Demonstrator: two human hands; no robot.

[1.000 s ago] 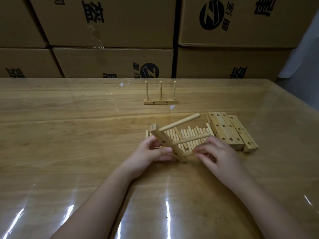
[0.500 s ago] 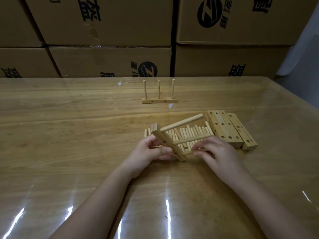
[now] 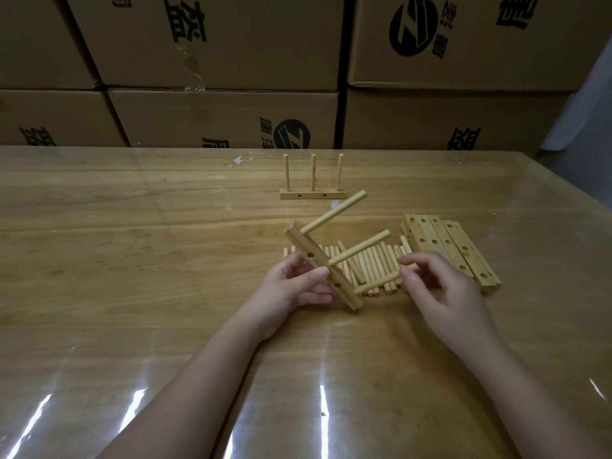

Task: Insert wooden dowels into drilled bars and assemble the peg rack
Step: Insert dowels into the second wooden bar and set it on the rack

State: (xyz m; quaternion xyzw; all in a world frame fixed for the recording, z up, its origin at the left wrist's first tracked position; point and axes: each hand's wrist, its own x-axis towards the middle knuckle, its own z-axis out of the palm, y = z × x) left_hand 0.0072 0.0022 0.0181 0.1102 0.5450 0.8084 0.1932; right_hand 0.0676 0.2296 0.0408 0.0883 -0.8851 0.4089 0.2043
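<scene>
View from my own head, looking down at my two bare hands over a glossy wooden table [image 3: 132, 260]. My left hand [image 3: 291, 288] grips a drilled bar [image 3: 303, 241], with the thumb across its near face and the fingers curled behind it. The bar is lifted off the table and tilted. Its long axis runs from up and away on the left to down and toward me on the right.

Three pegs stick out of the bar toward my right hand, roughly parallel: the top peg [image 3: 334, 215], the middle peg [image 3: 361, 246] and the lowest peg [image 3: 377, 281]. My right hand [image 3: 443, 293] pinches the free end of the lowest peg between thumb and forefinger. That peg's long axis points from my right fingertips toward the bar, which lies to their left and slightly nearer me. I judge the coming move to be a push along that line to seat the peg. How deep it already sits I cannot tell.

The bar is pale, square-edged wood, with two small side holes showing. Under and just beyond my right fingers lies a row of loose pegs [image 3: 384, 260]. To their right lie spare bars [image 3: 450, 250], packed side by side. Well beyond my fingers stands a finished rack [image 3: 311, 195] with three upright pegs.
</scene>
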